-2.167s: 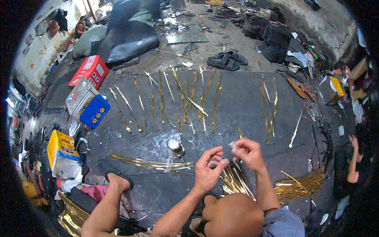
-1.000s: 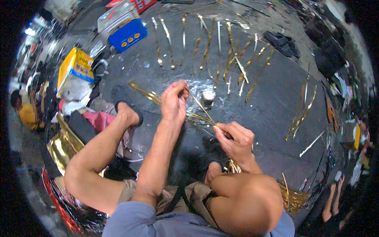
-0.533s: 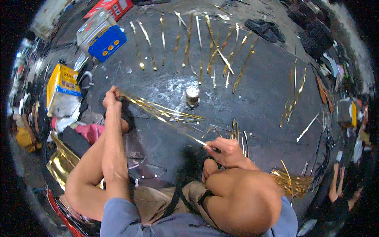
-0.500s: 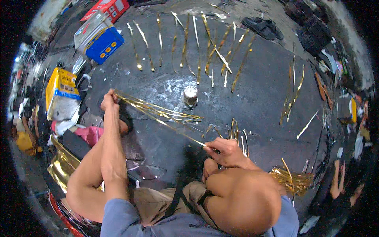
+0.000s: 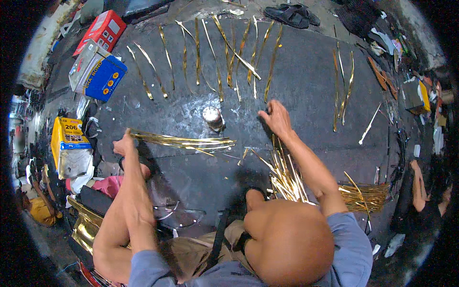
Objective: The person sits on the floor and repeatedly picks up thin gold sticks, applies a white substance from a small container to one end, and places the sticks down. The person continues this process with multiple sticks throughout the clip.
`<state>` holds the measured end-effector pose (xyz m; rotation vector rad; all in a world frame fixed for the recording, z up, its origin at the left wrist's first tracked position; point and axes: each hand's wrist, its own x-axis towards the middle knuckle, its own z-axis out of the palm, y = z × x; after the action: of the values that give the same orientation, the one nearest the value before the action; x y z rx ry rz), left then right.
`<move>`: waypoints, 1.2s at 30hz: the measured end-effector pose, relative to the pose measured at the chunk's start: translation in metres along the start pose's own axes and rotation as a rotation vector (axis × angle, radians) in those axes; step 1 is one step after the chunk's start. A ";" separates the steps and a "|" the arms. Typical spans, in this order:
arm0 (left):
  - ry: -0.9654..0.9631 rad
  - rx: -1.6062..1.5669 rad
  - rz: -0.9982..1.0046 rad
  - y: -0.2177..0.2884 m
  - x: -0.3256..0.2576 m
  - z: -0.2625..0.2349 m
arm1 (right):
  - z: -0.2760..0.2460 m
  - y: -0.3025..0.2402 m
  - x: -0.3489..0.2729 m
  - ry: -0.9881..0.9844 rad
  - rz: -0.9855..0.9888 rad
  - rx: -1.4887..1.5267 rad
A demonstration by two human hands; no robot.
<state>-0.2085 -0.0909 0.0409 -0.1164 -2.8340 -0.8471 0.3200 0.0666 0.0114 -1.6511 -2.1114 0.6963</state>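
My left hand (image 5: pixel 125 145) is closed on one end of a bundle of thin gold strips (image 5: pixel 186 141), which lies out to the right low over the dark work surface. My right hand (image 5: pixel 278 119) is stretched forward, thumb and forefinger apart with nothing visible between them. Its fingertips are close to the near end of a gold strip (image 5: pixel 271 64), the rightmost of a row laid side by side. Beneath my right forearm is a loose fan of gold strips (image 5: pixel 288 176). A small round tin (image 5: pixel 213 117) stands between my hands.
Blue-and-white (image 5: pixel 103 76), red (image 5: pixel 101 31) and yellow (image 5: pixel 71 143) containers stand at the left. Right of my knee lies a thick heap of gold strips (image 5: pixel 366 197). A few separate strips (image 5: pixel 348 91) lie farther right. Black sandals (image 5: pixel 291 15) rest at the far edge.
My right hand has let go of the strip it held by the bundle and moved forward to the row. The view has shifted. My left hand still grips the bundle.
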 end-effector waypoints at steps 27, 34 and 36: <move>-1.415 -1.157 0.275 0.116 -0.360 -0.146 | -0.138 -0.110 -0.107 -0.140 0.111 0.801; -1.464 -1.172 0.087 0.114 -0.337 -0.147 | -0.128 -0.135 -0.098 -0.200 -0.269 0.279; -1.434 -1.218 0.113 0.109 -0.337 -0.145 | -0.122 -0.136 -0.097 -0.187 -0.345 0.264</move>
<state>0.1571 -0.0868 0.1526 -1.4858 -2.3692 -3.2435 0.3060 -0.0343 0.1916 -1.0855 -2.2392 0.9932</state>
